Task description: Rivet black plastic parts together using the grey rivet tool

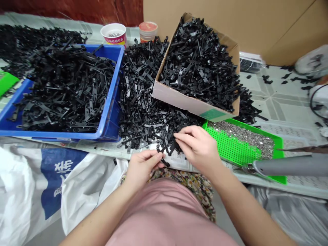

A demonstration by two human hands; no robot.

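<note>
My left hand (143, 167) is closed at the table's front edge. Between its thumb and fingers is a slim black plastic arm (165, 162), partly hidden by the fingertips. My right hand (198, 147) is just to the right, its fingers pinched on a black plastic part (173, 146) at the near edge of a loose pile. That pile (146, 102) is made of many similar black arms with round holes at their ends. Both hands are close together, with a small gap between their fingertips.
A blue crate (109, 99) heaped with black parts stands left. Behind my right hand, a cardboard box (176, 99) of black parts sits tilted. To the right are a green perforated tray (230, 150) of small metal pieces and a grey powered screwdriver (284, 166). A paper tub (115, 39) stands behind.
</note>
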